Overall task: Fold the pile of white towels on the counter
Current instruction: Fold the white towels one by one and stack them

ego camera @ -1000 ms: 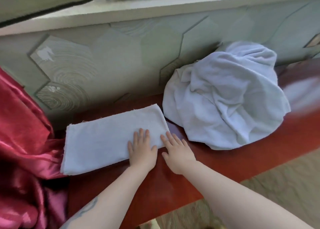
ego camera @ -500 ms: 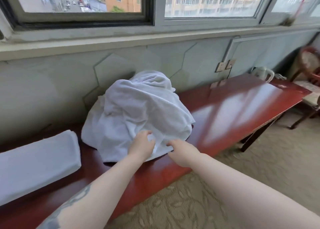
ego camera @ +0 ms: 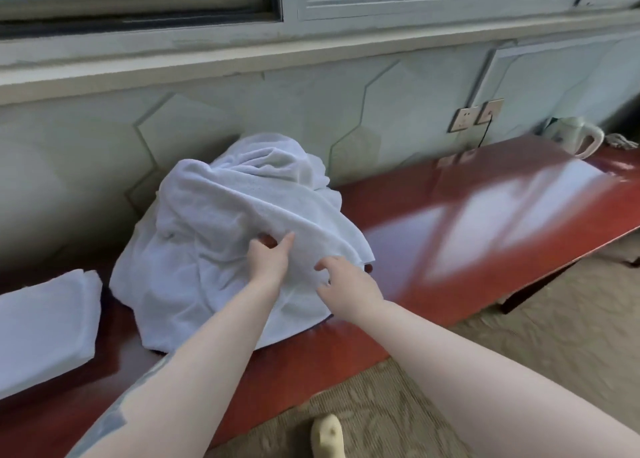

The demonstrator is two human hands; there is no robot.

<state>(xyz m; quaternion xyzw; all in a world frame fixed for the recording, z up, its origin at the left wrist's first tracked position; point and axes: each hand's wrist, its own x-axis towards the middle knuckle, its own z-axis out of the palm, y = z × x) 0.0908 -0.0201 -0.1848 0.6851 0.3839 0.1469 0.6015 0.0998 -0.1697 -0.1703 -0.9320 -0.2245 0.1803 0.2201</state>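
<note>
Both hands, left hand (ego camera: 268,260) and right hand (ego camera: 346,281), have moved up the towel pile (ego camera: 221,235), gripping folds on the red counter (ego camera: 485,222).

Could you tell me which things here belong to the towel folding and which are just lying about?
Job: towel pile, folded towel, counter, left hand, right hand.
Lying about: kettle, sockets.
</note>
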